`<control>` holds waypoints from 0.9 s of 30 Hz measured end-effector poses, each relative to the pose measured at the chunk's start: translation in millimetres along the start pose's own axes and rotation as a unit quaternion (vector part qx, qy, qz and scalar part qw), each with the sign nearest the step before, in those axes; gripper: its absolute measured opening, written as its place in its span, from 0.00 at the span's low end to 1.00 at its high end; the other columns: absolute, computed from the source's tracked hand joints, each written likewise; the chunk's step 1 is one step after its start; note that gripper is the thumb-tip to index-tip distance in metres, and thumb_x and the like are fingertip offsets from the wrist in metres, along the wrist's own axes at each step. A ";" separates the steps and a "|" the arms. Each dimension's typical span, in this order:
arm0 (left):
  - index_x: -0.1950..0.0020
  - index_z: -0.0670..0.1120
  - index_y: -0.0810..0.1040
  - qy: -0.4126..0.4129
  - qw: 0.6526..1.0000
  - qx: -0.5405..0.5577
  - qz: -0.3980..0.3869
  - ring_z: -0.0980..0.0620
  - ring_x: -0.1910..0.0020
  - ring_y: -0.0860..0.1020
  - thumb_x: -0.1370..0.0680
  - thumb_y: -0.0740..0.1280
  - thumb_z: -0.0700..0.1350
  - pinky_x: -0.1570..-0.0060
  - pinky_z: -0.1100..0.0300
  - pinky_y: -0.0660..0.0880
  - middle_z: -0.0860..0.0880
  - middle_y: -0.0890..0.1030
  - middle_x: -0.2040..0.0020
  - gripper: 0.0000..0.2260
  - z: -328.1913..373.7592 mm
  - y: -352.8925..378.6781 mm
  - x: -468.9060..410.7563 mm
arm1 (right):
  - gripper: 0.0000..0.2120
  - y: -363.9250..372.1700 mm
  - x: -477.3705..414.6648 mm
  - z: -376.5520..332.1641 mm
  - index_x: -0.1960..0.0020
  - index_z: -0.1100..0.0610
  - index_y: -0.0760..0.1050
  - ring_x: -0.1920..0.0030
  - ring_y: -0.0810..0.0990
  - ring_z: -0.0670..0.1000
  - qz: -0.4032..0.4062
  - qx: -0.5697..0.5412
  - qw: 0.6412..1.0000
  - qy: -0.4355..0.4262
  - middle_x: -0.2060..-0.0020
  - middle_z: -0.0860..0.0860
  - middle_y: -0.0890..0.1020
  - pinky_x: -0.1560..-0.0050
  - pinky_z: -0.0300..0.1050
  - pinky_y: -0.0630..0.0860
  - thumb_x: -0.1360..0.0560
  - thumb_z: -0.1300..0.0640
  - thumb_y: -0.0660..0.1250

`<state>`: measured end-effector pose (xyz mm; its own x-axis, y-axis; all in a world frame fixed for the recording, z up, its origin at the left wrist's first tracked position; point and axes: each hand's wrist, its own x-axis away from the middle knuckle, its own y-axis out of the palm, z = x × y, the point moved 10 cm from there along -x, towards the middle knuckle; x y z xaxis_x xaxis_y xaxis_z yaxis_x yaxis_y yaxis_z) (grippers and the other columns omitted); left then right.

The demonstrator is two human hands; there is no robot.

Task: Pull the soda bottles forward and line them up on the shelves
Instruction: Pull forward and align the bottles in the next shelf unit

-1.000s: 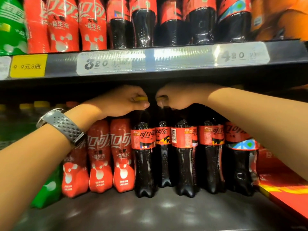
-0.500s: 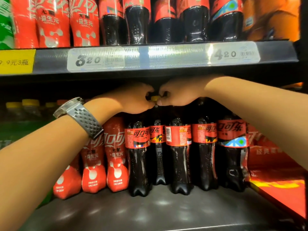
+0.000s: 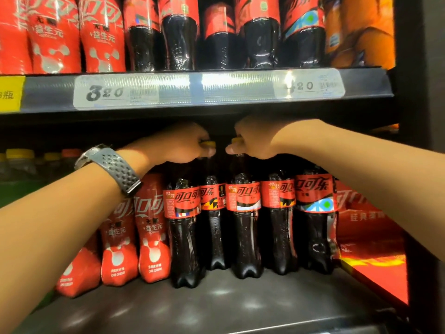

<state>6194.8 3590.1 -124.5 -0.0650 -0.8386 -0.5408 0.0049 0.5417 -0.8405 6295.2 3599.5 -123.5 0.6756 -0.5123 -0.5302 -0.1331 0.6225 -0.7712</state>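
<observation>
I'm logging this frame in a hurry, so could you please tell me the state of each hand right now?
Left hand: grips the left yellow cap.
Right hand: grips the right yellow cap.

A shop: price tags (image 3: 115, 94) front shelves (image 3: 216, 307) of soda bottles (image 3: 184, 227).

Five dark cola bottles (image 3: 280, 237) with red labels stand upright on the dark lower shelf (image 3: 216, 307), the yellow-capped leftmost cola bottle (image 3: 184, 237) furthest forward, the yellow-capped middle cola bottle (image 3: 245, 237) slightly behind it, the second set back.
</observation>
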 end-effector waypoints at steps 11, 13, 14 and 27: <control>0.61 0.47 0.76 -0.011 0.998 -0.057 0.021 0.50 0.66 0.74 0.23 0.66 0.54 0.66 0.59 0.66 0.48 0.76 0.65 0.12 -5.4 -2.0 -1.1 | 0.28 3.9 14.6 3.7 0.37 0.59 0.70 0.55 0.72 0.53 -0.021 -0.025 0.999 0.026 0.57 0.52 0.72 0.53 0.44 0.67 0.20 0.38 0.48; 0.60 0.48 0.75 -0.011 0.997 -0.076 0.005 0.48 0.64 0.75 0.23 0.66 0.55 0.64 0.58 0.68 0.47 0.76 0.64 0.12 -7.5 1.0 -1.8 | 0.22 3.6 19.4 5.8 0.33 0.57 0.69 0.50 0.76 0.55 -0.043 0.004 0.999 0.023 0.52 0.54 0.75 0.50 0.45 0.71 0.17 0.44 0.49; 0.61 0.48 0.74 -0.011 0.997 -0.078 -0.001 0.48 0.64 0.75 0.23 0.66 0.55 0.64 0.58 0.68 0.47 0.76 0.63 0.12 -7.5 3.2 -2.2 | 0.19 3.6 22.3 9.5 0.32 0.55 0.68 0.47 0.77 0.56 -0.049 0.024 0.998 0.027 0.48 0.55 0.77 0.48 0.45 0.73 0.17 0.49 0.50; 0.58 0.47 0.75 -0.011 0.997 -0.082 0.007 0.50 0.65 0.73 0.22 0.66 0.51 0.66 0.59 0.65 0.48 0.75 0.63 0.10 -3.1 3.0 -2.9 | 0.17 8.3 35.1 43.2 0.37 0.61 0.72 0.55 0.74 0.54 -0.070 0.029 0.994 0.079 0.54 0.54 0.74 0.55 0.45 0.69 0.19 0.51 0.59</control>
<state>6192.0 3594.3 -125.3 -0.0445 -0.8315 -0.5538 -0.1566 0.5533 -0.8181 6349.1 3612.2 -133.2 0.5620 -0.6800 -0.4708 0.0001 0.5693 -0.8221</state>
